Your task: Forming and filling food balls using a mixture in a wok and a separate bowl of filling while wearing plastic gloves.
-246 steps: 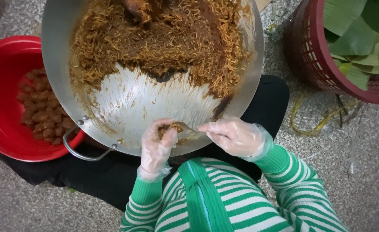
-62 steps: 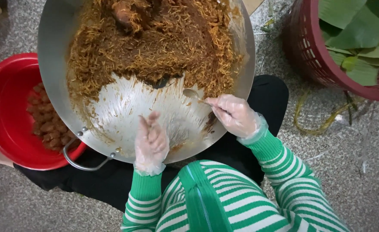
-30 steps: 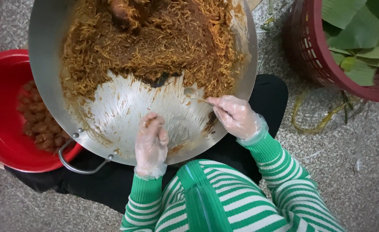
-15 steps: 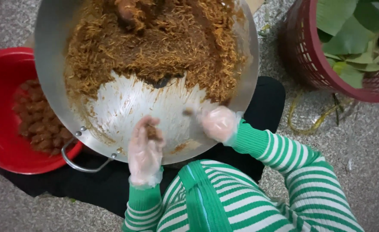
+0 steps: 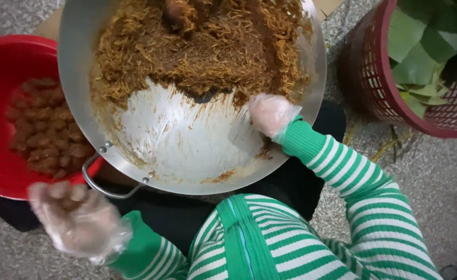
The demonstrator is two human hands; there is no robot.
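A large metal wok [image 5: 83, 62] holds brown shredded filling [image 5: 197, 46] heaped at its far side; the near part is scraped bare. My right hand [image 5: 270, 113], in a clear plastic glove, rests inside the wok at the near right edge of the filling, fingers curled down. My left hand [image 5: 75, 220], also gloved and motion-blurred, is out of the wok at the lower left, just below the red bowl [image 5: 0, 57], fingers curled around a small brown lump. Several brown rolled balls [image 5: 44, 129] lie in the red bowl.
A dark red plastic basket [image 5: 373, 83] with green leaves [image 5: 420, 52] stands at the right. The wok's loop handle [image 5: 106, 186] points toward me, over my dark trousers [image 5: 197, 218]. The floor is grey speckled stone [image 5: 436, 171].
My left hand has swung out of the wok down to the left, toward the red bowl, carrying the lump. My right hand has moved up to the edge of the filling.
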